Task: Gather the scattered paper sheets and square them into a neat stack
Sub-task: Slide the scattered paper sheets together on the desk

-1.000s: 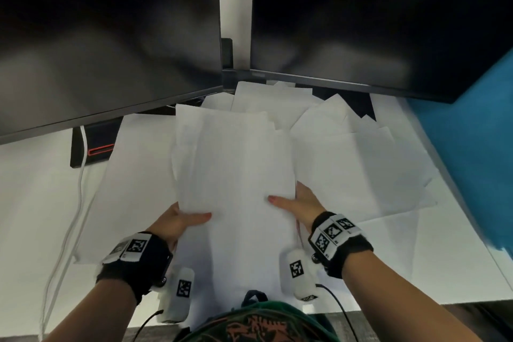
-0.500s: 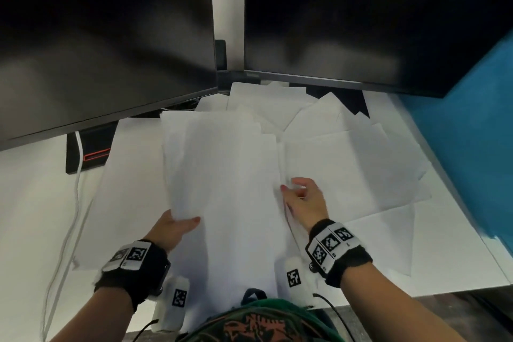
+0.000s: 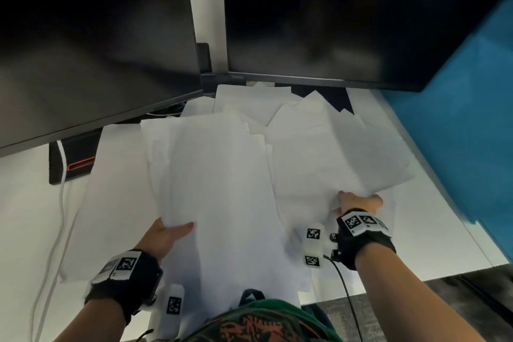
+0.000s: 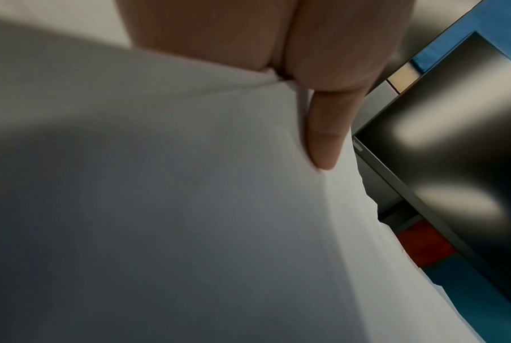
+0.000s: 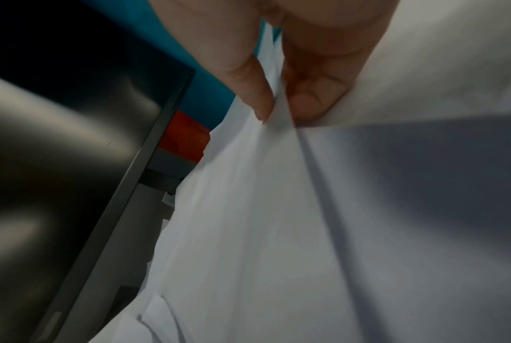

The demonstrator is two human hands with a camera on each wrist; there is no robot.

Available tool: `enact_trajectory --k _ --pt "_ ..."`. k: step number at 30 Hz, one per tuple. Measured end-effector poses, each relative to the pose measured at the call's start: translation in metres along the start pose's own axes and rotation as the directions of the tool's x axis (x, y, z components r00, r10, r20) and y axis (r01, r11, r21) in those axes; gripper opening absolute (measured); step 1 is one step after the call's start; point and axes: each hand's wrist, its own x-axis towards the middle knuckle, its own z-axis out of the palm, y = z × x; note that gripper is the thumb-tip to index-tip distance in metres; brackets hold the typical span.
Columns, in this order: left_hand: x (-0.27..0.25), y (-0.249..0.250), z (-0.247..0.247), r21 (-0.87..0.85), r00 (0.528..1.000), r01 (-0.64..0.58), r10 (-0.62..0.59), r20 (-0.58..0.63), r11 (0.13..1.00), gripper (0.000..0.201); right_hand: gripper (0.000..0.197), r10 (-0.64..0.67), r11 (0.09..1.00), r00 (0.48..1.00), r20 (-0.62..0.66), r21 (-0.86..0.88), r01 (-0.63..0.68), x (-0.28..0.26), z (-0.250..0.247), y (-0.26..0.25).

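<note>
Since half a second ago, the right hand (image 3: 358,201) has left the middle of the desk and reached out to the right, while the left hand (image 3: 166,232) has kept its hold. Starting at the left, one loose sheet (image 3: 111,203) lies flat on the white desk (image 3: 25,216), just outside the left hand's knuckles and untouched. The left hand grips the gathered bundle (image 3: 222,203) by its near left edge, thumb lying on top and fingers hidden beneath the paper; the left wrist view shows one finger (image 4: 325,139) pressed straight along the paper. Beyond those fingertips the bundle's far edges are stepped and uneven. Further right, the right hand pinches the near edge of a cluster of overlapping sheets (image 3: 333,161); the right wrist view shows thumb and finger (image 5: 310,102) clamped on a fold of paper, which lifts and creases at the pinch. Past the right hand's fingertips, more sheets (image 3: 249,100) fan out under the two dark monitors (image 3: 97,50), and another lies flat (image 3: 416,216) just outside the right wrist. Gathering looks roughly half done: one bundle is in hand, several sheets remain spread out, and nothing has been squared yet.
</note>
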Motion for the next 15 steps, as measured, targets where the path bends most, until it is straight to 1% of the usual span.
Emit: enact_trajectory --k 1,2,3,4,5,6,7,8,9,10,12,13,14,15 --pt "-0.001 0.0 -0.001 -0.001 1.0 -0.002 0.002 -0.002 1.0 0.011 0.039 -0.011 0.998 0.999 0.042 -0.064 0.013 0.0 -0.004 -0.003" --pt "-0.002 -0.001 -0.002 -0.002 1.0 0.001 -0.001 -0.007 1.0 0.011 0.029 -0.039 0.989 0.997 0.064 -0.141 0.047 -0.001 -0.008 -0.006" --pt "-0.003 -0.001 -0.003 -0.004 1.0 0.004 -0.004 -0.015 1.0 0.011 0.035 -0.11 0.964 0.992 0.069 -0.237 0.123 0.0 -0.01 -0.009" --pt "-0.004 -0.002 -0.004 -0.003 1.0 0.007 -0.007 -0.019 1.0 0.011 0.048 -0.176 0.919 0.98 0.094 -0.34 0.198 0.004 -0.013 -0.011" --pt "-0.006 -0.002 -0.005 -0.003 1.0 0.012 -0.012 -0.019 1.0 0.011 0.058 -0.215 0.864 0.966 0.145 -0.432 0.257 0.007 -0.016 -0.012" --pt "-0.006 -0.002 -0.006 -0.011 1.0 0.02 -0.021 -0.015 1.0 0.011 0.063 -0.231 0.807 0.95 0.209 -0.505 0.307 0.009 -0.02 -0.013" --pt "-0.007 -0.001 -0.006 -0.026 0.999 0.03 -0.03 -0.009 0.999 0.01 0.061 -0.232 0.74 0.935 0.269 -0.575 0.35 0.011 -0.022 -0.014" --pt "-0.008 0.0 -0.005 -0.044 0.999 0.036 -0.036 -0.003 0.998 0.009 0.055 -0.22 0.686 0.918 0.329 -0.617 0.386 0.013 -0.025 -0.015" --pt "-0.009 0.001 -0.005 -0.059 0.999 0.039 -0.038 0.003 0.998 0.01 0.049 -0.201 0.656 0.899 0.39 -0.628 0.419 0.013 -0.025 -0.016" --pt "-0.009 0.001 -0.004 -0.068 0.999 0.041 -0.04 0.011 0.997 0.012 0.046 -0.186 0.654 0.882 0.432 -0.616 0.439 0.011 -0.024 -0.017" --pt "-0.008 0.0 -0.002 -0.066 0.999 0.041 -0.039 0.027 0.997 0.021 0.051 -0.196 0.686 0.861 0.469 -0.562 0.462 0.006 -0.017 -0.015" --pt "-0.008 0.0 -0.001 -0.062 0.999 0.035 -0.034 0.028 0.997 0.025 0.057 -0.227 0.696 0.859 0.458 -0.541 0.472 0.004 -0.011 -0.013" --pt "-0.007 -0.001 -0.001 -0.053 0.999 0.029 -0.028 0.028 0.998 0.025 0.064 -0.258 0.712 0.868 0.425 -0.523 0.468 0.001 -0.005 -0.011" --pt "-0.007 -0.002 -0.001 -0.036 0.999 0.024 -0.023 0.025 0.999 0.02 0.068 -0.273 0.752 0.881 0.387 -0.485 0.446 -0.003 0.001 -0.011"
